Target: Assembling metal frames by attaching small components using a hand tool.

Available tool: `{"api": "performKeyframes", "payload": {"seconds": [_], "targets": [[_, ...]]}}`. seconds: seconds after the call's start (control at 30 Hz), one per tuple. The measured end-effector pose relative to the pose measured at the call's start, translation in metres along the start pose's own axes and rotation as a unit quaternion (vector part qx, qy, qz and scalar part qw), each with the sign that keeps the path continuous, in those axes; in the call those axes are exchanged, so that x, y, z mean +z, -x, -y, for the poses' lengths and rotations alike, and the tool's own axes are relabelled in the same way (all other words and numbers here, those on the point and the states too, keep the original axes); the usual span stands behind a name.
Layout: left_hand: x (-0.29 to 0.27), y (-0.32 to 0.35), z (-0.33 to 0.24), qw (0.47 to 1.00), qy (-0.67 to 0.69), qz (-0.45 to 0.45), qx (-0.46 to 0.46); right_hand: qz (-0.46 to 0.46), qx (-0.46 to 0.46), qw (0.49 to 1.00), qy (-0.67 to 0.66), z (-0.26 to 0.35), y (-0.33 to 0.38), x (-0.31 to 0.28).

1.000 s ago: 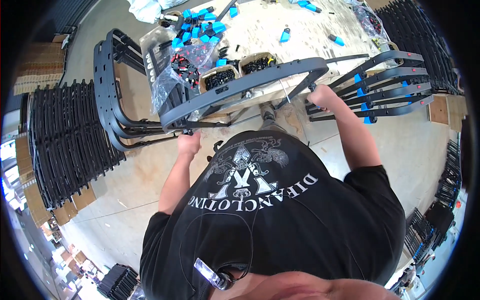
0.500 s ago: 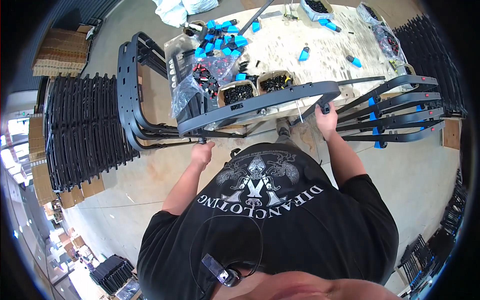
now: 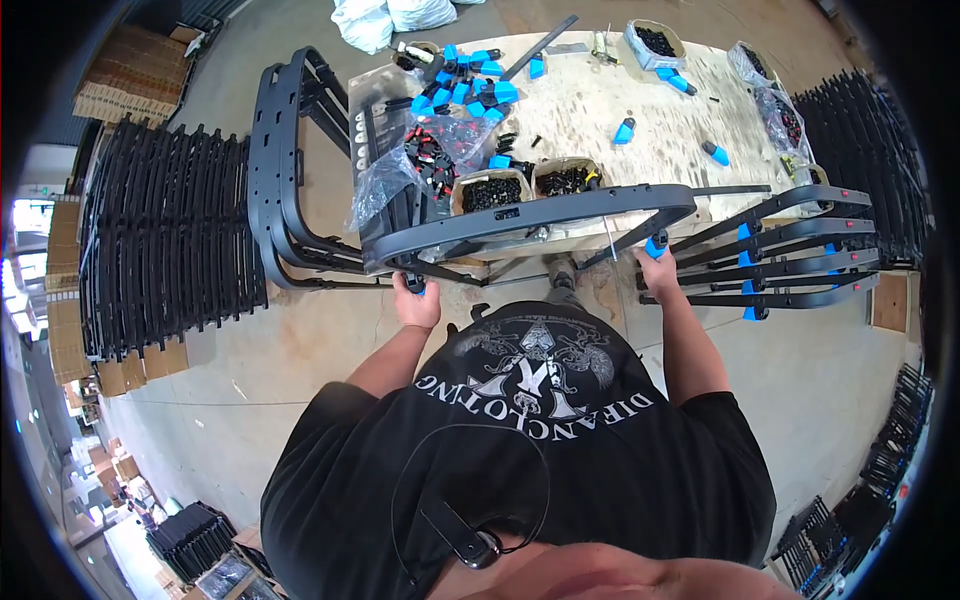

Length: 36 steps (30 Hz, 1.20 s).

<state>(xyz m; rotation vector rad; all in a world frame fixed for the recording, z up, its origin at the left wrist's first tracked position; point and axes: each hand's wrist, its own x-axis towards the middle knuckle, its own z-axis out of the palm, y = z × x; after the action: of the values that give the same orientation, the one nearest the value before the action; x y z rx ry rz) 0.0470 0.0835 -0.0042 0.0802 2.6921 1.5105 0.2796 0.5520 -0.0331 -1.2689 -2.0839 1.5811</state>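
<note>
I see my left hand closed in a firm grip around the lower left end of a long black curved frame piece, which stretches across the near edge of the wooden surface from about nine o'clock to three o'clock of the view's centre. My right hand is clamped on the frame's right end, fingers wrapped around a strut where a small blue fitting shows just above the knuckles. Just beyond the frame, at twelve o'clock from my hands, two cardboard boxes of small black parts sit on the surface, with a clear plastic bag of fittings beside them at eleven o'clock. A heap of blue caps lies farther up the surface. At three o'clock a stack of black frame arms with blue clips fans out, near my right hand. At nine o'clock more black curved frames lean against the surface, and farther left a long row of stacked black frames stands on the concrete floor.
</note>
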Motion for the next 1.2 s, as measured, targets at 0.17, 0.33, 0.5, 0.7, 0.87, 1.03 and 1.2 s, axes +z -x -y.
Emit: {"api": "performKeyframes", "payload": {"seconds": [0.17, 0.33, 0.5, 0.7, 0.87, 1.03, 1.2], "targets": [[-0.012, -0.007, 0.010, 0.996, 0.020, 0.077, 0.042, 0.050, -0.013, 0.998, 0.027, 0.024, -0.003, -0.014], [-0.044, -0.026, 0.009, 0.957, -0.058, 0.238, 0.158, 0.142, 0.077, 0.981, 0.106, 0.034, -0.012, -0.027], [-0.029, -0.039, 0.017, 0.955, -0.114, 0.211, 0.173, 0.137, 0.065, 0.971, 0.185, 0.040, -0.012, -0.022], [-0.021, -0.048, 0.024, 0.953, -0.092, 0.217, 0.189, 0.129, 0.034, 0.979, 0.153, 0.020, -0.021, -0.022], [-0.014, -0.048, 0.029, 0.951, -0.105, 0.177, 0.230, 0.122, 0.044, 0.990, 0.059, 0.014, -0.022, -0.011], [-0.013, -0.044, 0.037, 0.962, -0.102, 0.210, 0.141, 0.054, -0.049, 0.982, 0.174, -0.002, -0.041, -0.003], [-0.015, -0.044, 0.029, 0.952, -0.173, 0.247, 0.047, 0.147, 0.004, 0.939, 0.311, 0.045, -0.028, -0.037]]}}
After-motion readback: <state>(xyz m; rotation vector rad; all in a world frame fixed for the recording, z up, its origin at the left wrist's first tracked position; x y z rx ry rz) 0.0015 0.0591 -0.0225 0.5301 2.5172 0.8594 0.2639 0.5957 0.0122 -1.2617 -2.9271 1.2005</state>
